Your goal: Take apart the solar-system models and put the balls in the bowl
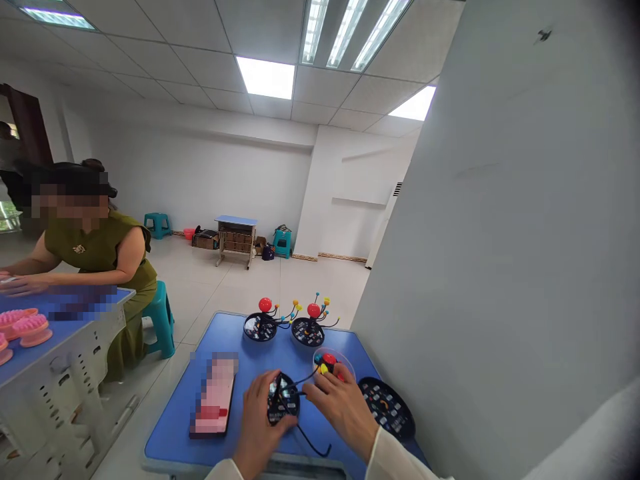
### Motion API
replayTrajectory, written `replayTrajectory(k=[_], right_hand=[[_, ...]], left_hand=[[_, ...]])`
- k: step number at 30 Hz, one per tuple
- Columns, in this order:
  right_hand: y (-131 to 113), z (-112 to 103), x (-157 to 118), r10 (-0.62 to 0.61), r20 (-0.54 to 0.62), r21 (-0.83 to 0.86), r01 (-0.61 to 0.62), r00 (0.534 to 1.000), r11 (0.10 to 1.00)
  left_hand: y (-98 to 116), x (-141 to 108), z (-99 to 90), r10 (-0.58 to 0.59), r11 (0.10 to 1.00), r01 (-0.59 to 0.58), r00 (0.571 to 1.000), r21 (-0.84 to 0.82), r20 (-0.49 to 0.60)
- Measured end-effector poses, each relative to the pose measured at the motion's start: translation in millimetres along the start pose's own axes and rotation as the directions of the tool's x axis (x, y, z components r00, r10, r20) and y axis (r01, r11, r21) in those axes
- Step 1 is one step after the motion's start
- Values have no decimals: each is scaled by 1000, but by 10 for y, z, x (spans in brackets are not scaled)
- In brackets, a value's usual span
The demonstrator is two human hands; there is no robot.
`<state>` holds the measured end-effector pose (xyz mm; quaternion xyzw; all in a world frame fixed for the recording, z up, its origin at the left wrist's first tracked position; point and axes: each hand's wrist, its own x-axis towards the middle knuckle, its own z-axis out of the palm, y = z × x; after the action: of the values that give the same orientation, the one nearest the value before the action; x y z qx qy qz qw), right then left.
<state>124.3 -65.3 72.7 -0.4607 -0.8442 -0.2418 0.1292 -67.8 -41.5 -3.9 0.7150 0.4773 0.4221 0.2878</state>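
Observation:
My left hand (265,417) is closed around the edge of a small black round base (283,399) with a printed face. Thin black bent rods (313,441) stick out from this base, one curving down toward the table's front. My right hand (343,403) is at the base's right side, its thumb and fingers closed by the end of a black rod. Just beyond its fingers is a clear round bowl (352,360) with red, yellow and blue balls, partly hidden by the hand.
Two black dishes (260,328) (308,332) with colored balls on rods stand at the blue table's (225,330) back. A larger black disc (387,408) lies right, beside the wall (480,267). A phone (216,397) lies left. Another person (100,247) sits at a neighboring table.

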Motion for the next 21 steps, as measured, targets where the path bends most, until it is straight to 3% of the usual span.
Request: replayTrajectory(k=[2, 4, 7, 11, 15, 18, 21], right_hand=[[-114, -22, -157, -23, 6, 43, 23, 1000, 999], [-238, -72, -297, -20, 9, 105, 19, 1000, 994], [-370, -207, -471, 53, 1, 207, -53, 999, 977], [-387, -354, -724, 95, 4, 248, -93, 995, 964], [-402, -280, -1075, 31, 6, 180, -31, 1000, 983], [-478, -267, -1275, 50, -19, 128, -47, 999, 991], [-551, -486, -1320, 112, -114, 118, -98, 987, 988]], left_hand=[[173, -134, -60, 111, 994, -107, 986, -32, 122], [321, -258, -98, 189, 978, -206, 943, 34, 274], [442, -429, -132, 219, 931, -315, 886, 183, 408], [439, -628, -203, 293, 873, -417, 862, 251, 414], [399, -750, -293, 341, 845, -461, 855, 273, 390], [429, -792, -386, 331, 850, -464, 838, 248, 434], [533, -812, -500, 377, 830, -518, 794, 207, 477]])
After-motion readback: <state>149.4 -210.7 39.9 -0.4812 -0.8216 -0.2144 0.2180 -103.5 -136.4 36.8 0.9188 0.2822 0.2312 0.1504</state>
